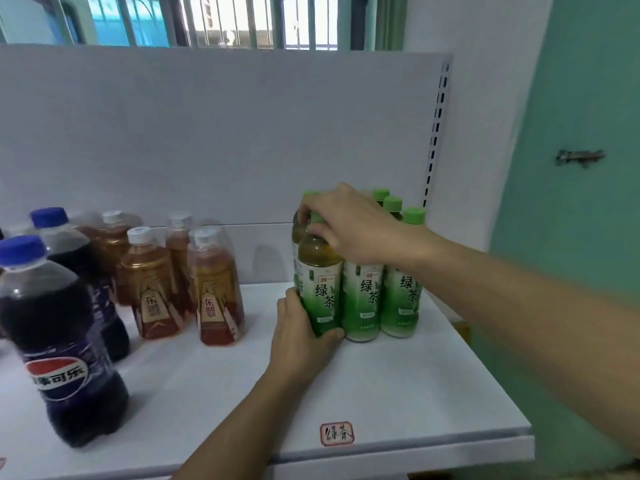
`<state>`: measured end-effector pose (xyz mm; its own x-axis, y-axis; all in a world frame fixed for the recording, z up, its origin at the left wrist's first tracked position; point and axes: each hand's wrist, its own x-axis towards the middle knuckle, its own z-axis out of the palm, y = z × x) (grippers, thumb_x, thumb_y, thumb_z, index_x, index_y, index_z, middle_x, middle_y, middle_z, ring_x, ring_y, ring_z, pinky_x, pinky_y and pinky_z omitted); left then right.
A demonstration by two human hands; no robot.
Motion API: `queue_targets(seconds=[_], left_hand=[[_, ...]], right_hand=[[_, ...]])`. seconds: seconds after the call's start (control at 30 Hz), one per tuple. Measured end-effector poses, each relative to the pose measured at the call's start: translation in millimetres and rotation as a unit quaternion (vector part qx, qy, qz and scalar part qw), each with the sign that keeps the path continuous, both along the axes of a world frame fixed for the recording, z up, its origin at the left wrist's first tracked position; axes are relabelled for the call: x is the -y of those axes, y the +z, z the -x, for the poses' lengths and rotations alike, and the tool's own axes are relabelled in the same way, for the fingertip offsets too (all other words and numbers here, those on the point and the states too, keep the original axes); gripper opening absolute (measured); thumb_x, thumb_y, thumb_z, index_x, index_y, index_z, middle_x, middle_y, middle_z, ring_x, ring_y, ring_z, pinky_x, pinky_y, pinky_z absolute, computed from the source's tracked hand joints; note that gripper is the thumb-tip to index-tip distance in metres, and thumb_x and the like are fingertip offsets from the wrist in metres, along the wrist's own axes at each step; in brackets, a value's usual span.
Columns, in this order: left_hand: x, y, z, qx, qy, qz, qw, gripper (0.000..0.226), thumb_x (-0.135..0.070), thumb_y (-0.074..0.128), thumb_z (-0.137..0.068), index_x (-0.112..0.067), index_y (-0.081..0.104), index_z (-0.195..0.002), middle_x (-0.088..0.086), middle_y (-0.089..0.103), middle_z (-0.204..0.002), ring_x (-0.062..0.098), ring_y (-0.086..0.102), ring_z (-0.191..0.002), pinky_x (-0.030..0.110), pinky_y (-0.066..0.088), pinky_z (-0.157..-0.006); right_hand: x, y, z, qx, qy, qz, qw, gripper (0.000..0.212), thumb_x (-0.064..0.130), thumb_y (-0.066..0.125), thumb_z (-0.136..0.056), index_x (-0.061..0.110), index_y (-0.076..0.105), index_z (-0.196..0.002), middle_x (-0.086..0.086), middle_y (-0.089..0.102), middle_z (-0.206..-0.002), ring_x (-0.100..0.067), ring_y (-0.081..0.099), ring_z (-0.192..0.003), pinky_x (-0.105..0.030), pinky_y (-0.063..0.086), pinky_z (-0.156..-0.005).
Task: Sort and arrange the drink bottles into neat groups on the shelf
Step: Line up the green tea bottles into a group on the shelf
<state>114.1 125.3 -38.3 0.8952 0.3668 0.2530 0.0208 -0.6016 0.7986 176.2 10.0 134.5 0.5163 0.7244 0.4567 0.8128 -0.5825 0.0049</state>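
Note:
Several green tea bottles (363, 299) with green caps stand grouped at the right end of the white shelf (398, 393). My left hand (301, 337) grips the base of the front-left green tea bottle (318, 289). My right hand (349, 223) reaches over from the right and pinches that bottle's green cap. Several amber tea bottles (214, 289) with white caps stand in the middle-left. Two dark cola bottles (59, 337) with blue caps stand at the left.
A small red-bordered label (336, 433) is stuck near the shelf's front edge below the green tea group. A white back panel (221, 133) rises behind the bottles, with a slotted upright (437, 126) at the right. A green wall lies beyond.

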Motion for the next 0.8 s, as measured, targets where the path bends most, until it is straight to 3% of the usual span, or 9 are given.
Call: queue_targets(seconds=[0.13,0.2,0.23,0.33,0.43,0.53,0.63,0.73,0.8], left_hand=[[-1.9,-3.5,-2.4,0.017,0.008,-0.005,1.0,0.075,-0.035,0.088,-0.065,-0.031,0.042,-0.125,-0.007,0.054,-0.118,0.014,0.057,-0.108,0.04,0.054,-0.092],[-3.0,-6.0,-4.5,0.019,0.004,-0.01,1.0,0.074,-0.035,0.087,-0.067,-0.031,0.042,-0.125,-0.008,0.054,-0.118,0.013,0.056,-0.109,0.039,0.054,-0.092],[-3.4,-7.5,-5.3,0.02,0.001,-0.011,1.0,0.074,-0.035,0.087,-0.068,-0.031,0.041,-0.126,-0.008,0.053,-0.119,0.013,0.056,-0.109,0.038,0.054,-0.092],[-3.6,-8.4,-7.2,0.023,-0.004,-0.005,1.0,0.074,-0.037,0.086,-0.068,-0.033,0.039,-0.125,-0.008,0.051,-0.119,0.013,0.057,-0.108,0.036,0.055,-0.091],[-1.7,-8.4,-8.4,0.033,-0.001,0.0,0.999,0.081,-0.039,0.087,-0.066,-0.03,0.038,-0.131,-0.008,0.047,-0.119,0.013,0.055,-0.109,0.033,0.054,-0.09],[-0.6,-9.1,-8.9,0.033,0.006,0.001,0.999,0.097,-0.036,0.089,-0.067,-0.027,0.03,-0.144,-0.009,0.039,-0.123,0.009,0.046,-0.114,0.028,0.046,-0.095],[-1.3,-9.4,-10.1,0.029,0.002,-0.004,1.0,0.104,-0.036,0.089,-0.067,-0.027,0.028,-0.15,-0.007,0.037,-0.129,0.01,0.043,-0.12,0.026,0.041,-0.098],[-1.7,-7.8,-10.0,0.024,-0.004,-0.011,1.0,0.103,-0.037,0.089,-0.066,-0.026,0.03,-0.149,-0.006,0.037,-0.13,0.013,0.044,-0.126,0.028,0.042,-0.099],[-2.6,-6.0,-9.3,0.022,-0.008,-0.009,1.0,0.104,-0.037,0.089,-0.067,-0.026,0.029,-0.15,-0.006,0.037,-0.13,0.014,0.043,-0.128,0.029,0.042,-0.101]], right_hand=[[2.2,-5.2,-2.7,0.035,-0.012,-0.023,0.999,0.037,0.04,0.053,-0.101,0.032,0.049,-0.136,0.002,0.064,-0.118,-0.023,0.046,-0.117,-0.047,0.037,-0.097],[12.4,-7.6,-3.6,0.054,0.0,-0.14,0.989,0.046,0.04,0.057,-0.098,0.031,0.045,-0.142,0.001,0.059,-0.124,-0.022,0.046,-0.12,-0.046,0.038,-0.1],[21.0,-11.1,-2.5,0.072,0.011,-0.246,0.967,0.046,0.035,0.06,-0.096,0.027,0.048,-0.14,0.001,0.058,-0.124,-0.021,0.047,-0.119,-0.044,0.039,-0.1],[53.5,-37.5,0.1,0.099,0.02,-0.542,0.834,0.044,0.016,0.064,-0.09,0.009,0.05,-0.13,-0.005,0.054,-0.121,-0.023,0.054,-0.112,-0.035,0.045,-0.095],[74.2,-83.7,-7.0,-0.018,-0.031,-0.639,0.768,0.053,0.02,0.063,-0.087,0.014,0.04,-0.135,-0.007,0.05,-0.128,-0.02,0.051,-0.118,-0.046,0.045,-0.1],[81.6,-137.2,-16.8,-0.134,-0.075,-0.597,0.787,0.069,0.031,0.065,-0.085,0.025,0.032,-0.146,-0.002,0.046,-0.139,-0.016,0.046,-0.13,-0.05,0.04,-0.109],[85.2,-162.0,-18.7,-0.194,-0.072,-0.542,0.815,0.08,0.033,0.069,-0.082,0.034,0.026,-0.149,0.0,0.046,-0.144,-0.015,0.044,-0.136,-0.047,0.041,-0.113],[83.2,-161.7,-16.2,-0.159,-0.047,-0.527,0.833,0.081,0.026,0.072,-0.082,0.034,0.027,-0.149,0.001,0.049,-0.142,-0.013,0.049,-0.132,-0.028,0.045,-0.108],[80.4,-161.5,-12.4,-0.14,-0.056,-0.521,0.84,0.082,0.017,0.074,-0.083,0.03,0.029,-0.15,0.0,0.052,-0.139,-0.012,0.052,-0.128,-0.023,0.047,-0.103]])
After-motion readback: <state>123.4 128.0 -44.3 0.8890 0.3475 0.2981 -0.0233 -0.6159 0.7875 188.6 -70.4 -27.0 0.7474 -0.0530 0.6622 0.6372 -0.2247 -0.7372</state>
